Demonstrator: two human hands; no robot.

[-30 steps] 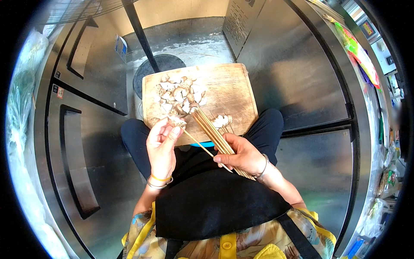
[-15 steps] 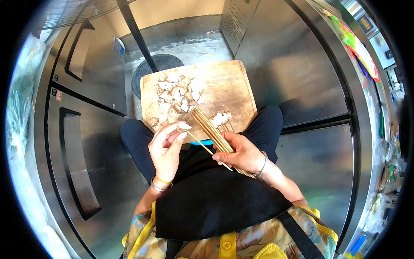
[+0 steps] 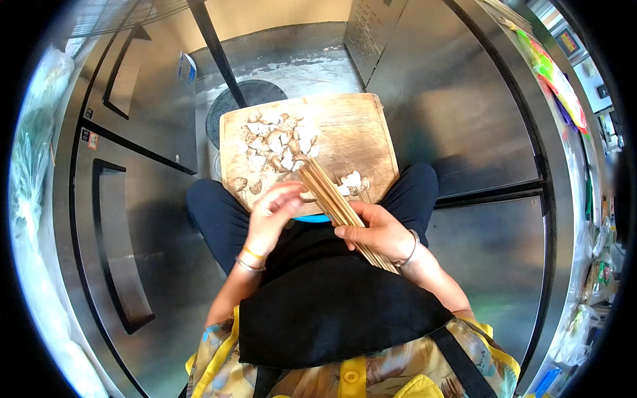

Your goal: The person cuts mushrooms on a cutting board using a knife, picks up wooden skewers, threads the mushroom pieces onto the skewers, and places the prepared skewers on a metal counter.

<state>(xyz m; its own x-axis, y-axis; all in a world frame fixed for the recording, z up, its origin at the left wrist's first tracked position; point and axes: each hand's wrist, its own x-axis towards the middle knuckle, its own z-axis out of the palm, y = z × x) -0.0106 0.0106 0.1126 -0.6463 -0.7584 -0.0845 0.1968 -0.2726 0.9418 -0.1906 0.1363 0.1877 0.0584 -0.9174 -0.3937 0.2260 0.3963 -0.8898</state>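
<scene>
My right hand [image 3: 381,233] is wrapped round a bundle of thin bamboo skewers [image 3: 332,199], which points up and left over the near edge of a wooden cutting board [image 3: 348,126]. Left of the bundle's upper end is my left hand [image 3: 271,215], blurred, its thumb and fingers apart. A pale mushroom piece [image 3: 307,196] shows between the left fingertips and the skewers; what holds it is hidden. Cut mushroom pieces [image 3: 275,142] lie heaped on the board's left half. Just beyond the right hand, skewered mushroom pieces [image 3: 352,182] rest on the board.
The board sits in front of my knees, with a bit of blue [image 3: 312,218] under its near edge. Steel cabinet doors stand on the left [image 3: 159,232] and right [image 3: 458,99]. A dark round object [image 3: 262,89] and a black post [image 3: 222,60] are behind the board.
My left hand has moved right towards the bundle and its pinch on the mushroom piece has loosened. The single skewer that stuck out to the left no longer shows apart from the bundle.
</scene>
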